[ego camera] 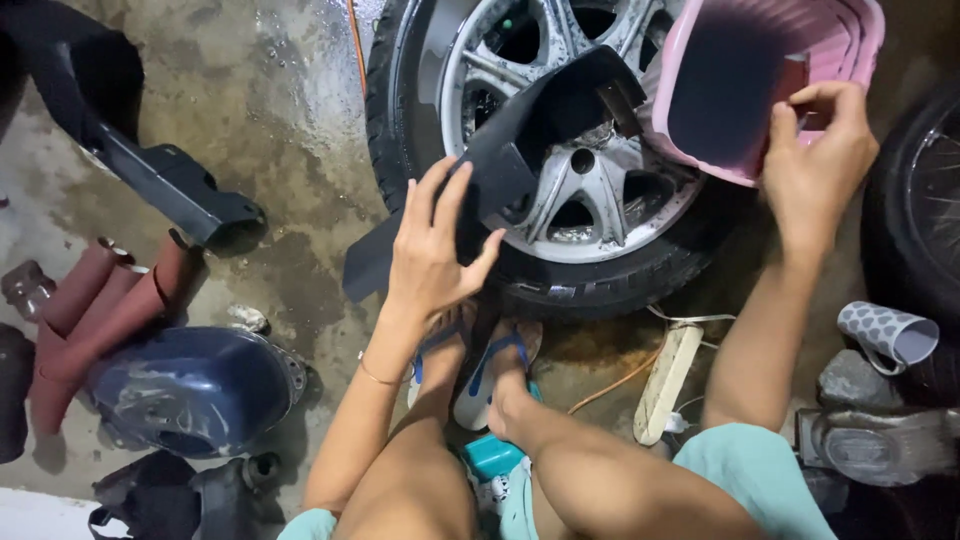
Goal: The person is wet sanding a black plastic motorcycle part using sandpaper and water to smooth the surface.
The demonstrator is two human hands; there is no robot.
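My left hand (433,245) grips a long black plastic panel (530,130) that lies across a car wheel (560,160) with a silver spoked rim. My right hand (815,160) holds a small dark reddish piece (790,85) at the rim of a pink plastic tub (850,50) resting on the wheel's upper right. My bare legs and feet in blue-strapped sandals (490,365) sit just below the tyre.
Wet concrete floor (280,120). A black plastic part (170,185) lies upper left, reddish rolled sheets (100,310) and a blue motorcycle cover (195,390) at left. A white power strip (668,380), a patterned cup (890,335) and another tyre (920,200) are at right.
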